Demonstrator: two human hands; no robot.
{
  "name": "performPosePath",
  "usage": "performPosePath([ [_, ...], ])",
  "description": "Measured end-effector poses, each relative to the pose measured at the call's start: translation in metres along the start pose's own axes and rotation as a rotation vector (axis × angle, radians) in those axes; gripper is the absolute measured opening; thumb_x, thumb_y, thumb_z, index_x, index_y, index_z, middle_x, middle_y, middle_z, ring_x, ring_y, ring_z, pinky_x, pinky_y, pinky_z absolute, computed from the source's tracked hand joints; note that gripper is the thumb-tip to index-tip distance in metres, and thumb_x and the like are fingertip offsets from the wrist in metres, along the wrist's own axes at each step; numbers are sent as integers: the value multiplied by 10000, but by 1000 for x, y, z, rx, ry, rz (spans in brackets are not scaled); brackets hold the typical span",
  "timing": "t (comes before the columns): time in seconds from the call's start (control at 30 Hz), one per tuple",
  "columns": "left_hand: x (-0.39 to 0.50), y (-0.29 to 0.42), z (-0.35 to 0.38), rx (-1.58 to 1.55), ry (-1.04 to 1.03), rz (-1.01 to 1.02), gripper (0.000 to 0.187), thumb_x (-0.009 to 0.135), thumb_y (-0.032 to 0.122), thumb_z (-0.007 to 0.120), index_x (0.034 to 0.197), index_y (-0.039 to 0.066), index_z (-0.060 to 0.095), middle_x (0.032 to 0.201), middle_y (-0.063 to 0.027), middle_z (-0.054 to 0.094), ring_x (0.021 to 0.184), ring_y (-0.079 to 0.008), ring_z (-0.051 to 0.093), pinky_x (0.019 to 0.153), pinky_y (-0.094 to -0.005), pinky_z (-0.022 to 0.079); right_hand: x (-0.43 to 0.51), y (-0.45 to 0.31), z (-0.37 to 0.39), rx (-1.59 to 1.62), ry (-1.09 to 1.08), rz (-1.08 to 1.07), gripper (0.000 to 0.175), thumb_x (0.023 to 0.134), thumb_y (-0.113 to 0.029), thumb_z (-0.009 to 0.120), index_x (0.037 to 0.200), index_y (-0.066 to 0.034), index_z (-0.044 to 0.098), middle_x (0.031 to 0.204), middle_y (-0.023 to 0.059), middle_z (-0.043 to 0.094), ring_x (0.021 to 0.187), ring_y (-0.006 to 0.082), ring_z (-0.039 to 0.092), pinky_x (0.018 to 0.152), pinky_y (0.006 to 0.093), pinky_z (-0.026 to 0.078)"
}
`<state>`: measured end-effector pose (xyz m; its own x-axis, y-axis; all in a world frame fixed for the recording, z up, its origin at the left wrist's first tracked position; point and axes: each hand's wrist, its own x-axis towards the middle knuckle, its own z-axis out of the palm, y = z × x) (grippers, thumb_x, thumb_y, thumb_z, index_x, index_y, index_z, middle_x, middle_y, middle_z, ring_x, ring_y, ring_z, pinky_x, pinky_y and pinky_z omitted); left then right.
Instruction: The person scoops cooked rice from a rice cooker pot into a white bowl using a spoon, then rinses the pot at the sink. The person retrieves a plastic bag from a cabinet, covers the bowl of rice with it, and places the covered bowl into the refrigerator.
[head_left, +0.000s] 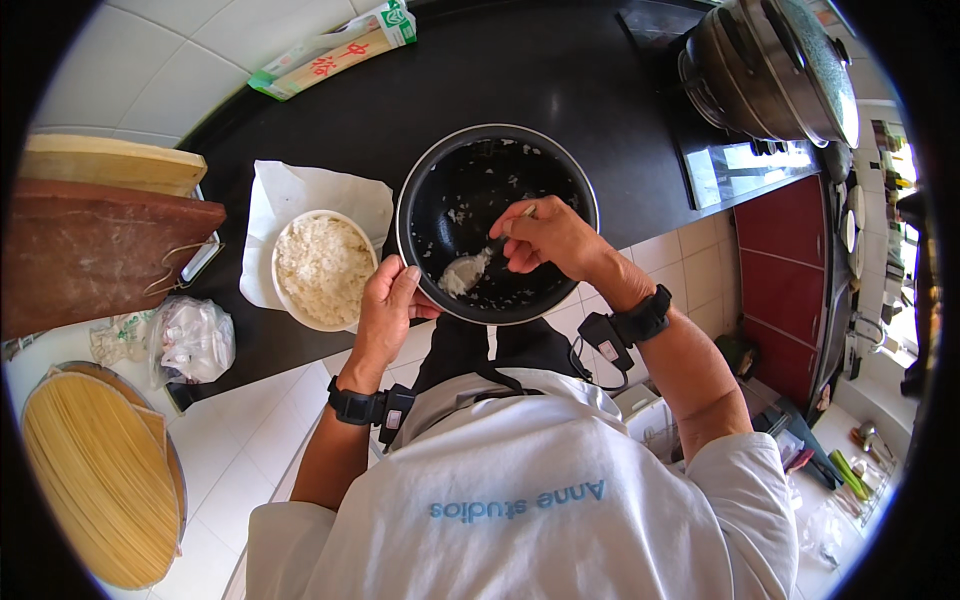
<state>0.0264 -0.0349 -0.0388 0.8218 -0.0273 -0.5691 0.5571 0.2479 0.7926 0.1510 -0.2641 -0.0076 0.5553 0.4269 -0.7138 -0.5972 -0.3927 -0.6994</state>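
My left hand (390, 304) grips the rim of a dark, round cooking pot (517, 169) at the front edge of the black counter, thumb on top of the rim. Inside the pot, my right hand (544, 236) holds the handle of a spoon (466, 271). Its bowl is coated with white cooked rice and lies low against the pot's inner wall. Grains of rice stick to the bottom and sides. Left of the pot, a white bowl heaped with cooked rice (326, 266) stands on a sheet of white paper (279, 187).
Cutting boards (105, 247) stand at the left, above a knotted plastic bag (191, 341). A packet of dried noodles (337, 52) lies by the tiled wall. A steamer pot (757, 71) sits on the stove at the right. A round slatted wooden mat (101, 480) is at the lower left.
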Motion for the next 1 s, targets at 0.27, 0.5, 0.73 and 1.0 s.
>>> performPosePath([
  [0.27, -1, 1, 4, 6, 6, -3, 194, 1033, 208, 438, 921, 56, 484, 829, -72, 652, 686, -143, 674, 634, -267, 580, 6, 14, 6, -359, 163, -177, 237, 956, -102, 481, 1052, 25, 656, 801, 68, 656, 691, 123, 680, 637, 242, 572],
  [0.5, -2, -3, 5, 16, -4, 0, 183, 1031, 206, 418, 1010, 51, 513, 871, -67, 657, 714, -147, 672, 650, -276, 574, -3, 19, 10, 56, 74, -21, 231, 945, -130, 500, 1004, 16, 669, 795, 85, 655, 670, 157, 679, 633, 263, 576],
  [0.73, -3, -8, 7, -4, -1, 33, 197, 1036, 222, 435, 943, 57, 489, 859, -65, 647, 706, -146, 679, 640, -270, 587, -20, 12, -6, 391, 5, -63, 235, 978, -185, 521, 1001, -1, 666, 773, 58, 652, 624, 129, 642, 612, 250, 562],
  [1.0, -3, -12, 9, 45, 17, 103, 183, 1026, 217, 444, 958, 54, 495, 825, -25, 615, 722, -133, 672, 651, -268, 585, -83, -54, -26, 553, -236, -415, 272, 991, -150, 496, 1000, 83, 635, 693, 85, 642, 505, 121, 588, 485, 216, 490],
])
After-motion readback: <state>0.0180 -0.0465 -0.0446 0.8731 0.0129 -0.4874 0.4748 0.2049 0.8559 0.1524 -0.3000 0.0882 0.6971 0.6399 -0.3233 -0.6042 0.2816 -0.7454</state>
